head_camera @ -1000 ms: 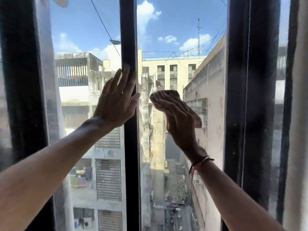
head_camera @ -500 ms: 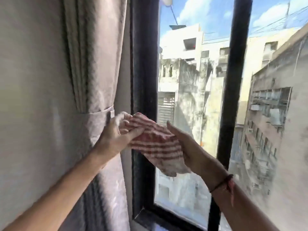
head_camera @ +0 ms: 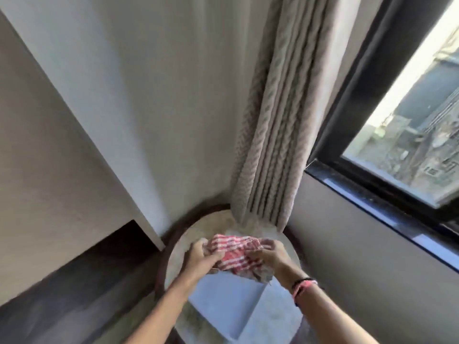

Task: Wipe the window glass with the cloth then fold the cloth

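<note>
A red-and-white striped cloth (head_camera: 234, 253) is bunched between both hands, low in the middle of the view above a round pale table top (head_camera: 280, 319). My left hand (head_camera: 201, 255) grips its left side and my right hand (head_camera: 269, 254), with a band on the wrist, grips its right side. The window glass (head_camera: 407, 125) in its black frame is at the upper right, away from both hands.
A beige curtain (head_camera: 280, 120) hangs down to the table's back edge. A dark window sill (head_camera: 377, 207) runs along the right wall. A pale wall panel stands at the left with a dark floor strip (head_camera: 74, 281) below it.
The view has swung down and left from the window to the round table. Both hands have come down with the cloth, which is now bunched between them above the table.
</note>
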Tool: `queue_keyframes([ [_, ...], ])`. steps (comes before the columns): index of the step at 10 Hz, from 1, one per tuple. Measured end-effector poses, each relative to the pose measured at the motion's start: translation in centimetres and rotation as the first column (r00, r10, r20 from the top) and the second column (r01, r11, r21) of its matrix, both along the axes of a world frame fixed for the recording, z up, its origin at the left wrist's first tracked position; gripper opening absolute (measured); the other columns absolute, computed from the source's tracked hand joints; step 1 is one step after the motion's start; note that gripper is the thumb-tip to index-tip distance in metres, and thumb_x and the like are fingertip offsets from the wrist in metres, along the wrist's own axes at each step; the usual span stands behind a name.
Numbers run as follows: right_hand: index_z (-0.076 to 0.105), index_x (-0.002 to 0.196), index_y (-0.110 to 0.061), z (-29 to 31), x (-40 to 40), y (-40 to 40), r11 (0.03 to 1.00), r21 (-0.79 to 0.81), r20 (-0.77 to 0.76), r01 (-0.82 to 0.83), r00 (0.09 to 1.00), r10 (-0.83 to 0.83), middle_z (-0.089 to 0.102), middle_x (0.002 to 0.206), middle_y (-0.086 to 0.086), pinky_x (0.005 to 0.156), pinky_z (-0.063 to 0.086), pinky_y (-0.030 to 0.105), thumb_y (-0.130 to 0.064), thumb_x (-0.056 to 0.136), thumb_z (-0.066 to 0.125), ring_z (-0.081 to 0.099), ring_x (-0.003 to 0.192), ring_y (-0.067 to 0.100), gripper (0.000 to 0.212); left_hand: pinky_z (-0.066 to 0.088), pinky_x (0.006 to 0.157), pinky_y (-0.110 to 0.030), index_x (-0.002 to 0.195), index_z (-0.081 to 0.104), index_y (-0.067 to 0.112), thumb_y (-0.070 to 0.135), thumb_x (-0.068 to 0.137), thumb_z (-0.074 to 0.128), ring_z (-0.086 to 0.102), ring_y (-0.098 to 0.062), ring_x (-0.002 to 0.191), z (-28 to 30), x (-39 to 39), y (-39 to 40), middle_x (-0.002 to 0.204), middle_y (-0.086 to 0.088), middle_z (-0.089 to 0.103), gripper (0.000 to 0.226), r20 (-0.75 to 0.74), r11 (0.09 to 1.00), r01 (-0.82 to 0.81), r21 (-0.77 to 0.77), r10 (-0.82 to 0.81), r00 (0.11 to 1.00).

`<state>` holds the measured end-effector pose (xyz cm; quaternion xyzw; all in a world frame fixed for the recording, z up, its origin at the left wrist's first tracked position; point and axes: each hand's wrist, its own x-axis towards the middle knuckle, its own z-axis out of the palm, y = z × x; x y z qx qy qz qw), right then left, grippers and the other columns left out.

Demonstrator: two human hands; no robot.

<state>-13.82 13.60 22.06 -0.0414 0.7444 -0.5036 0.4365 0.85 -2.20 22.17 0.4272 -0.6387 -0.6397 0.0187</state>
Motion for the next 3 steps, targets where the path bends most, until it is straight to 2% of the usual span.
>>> queue_keyframes([
  [1, 0.058, 0.135, 0.014, -7.6, 3.5, -2.2, 0.978, 0.207, 0.099, 0.017, 0.994, -0.039, 0.067, 0.134, 0.034, 0.092, 0.065, 0.036, 0.008, 0.101, 0.067, 0.071, 0.105, 0.04, 0.035, 0.06, 0.069, -0.035, 0.097, 0.065, 0.009, 0.015, 0.069, 0.072, 0.07, -0.026, 0.08, -9.7, 2.1, -0.6, 0.093, -0.015, 0.075, 0.029, 0.155, 0.99, -0.019, 0.141, -0.003, 0.988],
  [2, 0.065, 0.12, 0.011, -9.8, 5.6, -1.9, 0.958, 0.284, 0.128, -0.032, 0.992, -0.005, 0.064, 0.111, 0.027, 0.079, 0.053, 0.034, -0.003, 0.104, 0.064, 0.064, 0.103, 0.033, 0.02, 0.058, 0.098, -0.04, 0.121, 0.066, 0.01, 0.018, 0.073, 0.073, 0.072, -0.025, 0.104, -13.4, 3.8, 0.8, 0.112, -0.01, 0.078, 0.049, 0.22, 0.962, 0.082, 0.261, -0.142, 0.965],
  [3, 0.06, 0.124, 0.018, -10.1, 5.5, -1.7, 0.957, 0.28, 0.156, -0.072, 0.987, 0.029, 0.066, 0.123, 0.033, 0.082, 0.056, 0.044, -0.013, 0.089, 0.069, 0.066, 0.114, 0.037, 0.047, 0.048, 0.116, -0.034, 0.149, 0.048, 0.01, 0.014, 0.086, 0.075, 0.063, -0.024, 0.129, -14.4, 3.6, 1.8, 0.139, -0.01, 0.067, 0.068, 0.253, 0.942, 0.131, 0.308, -0.214, 0.944],
])
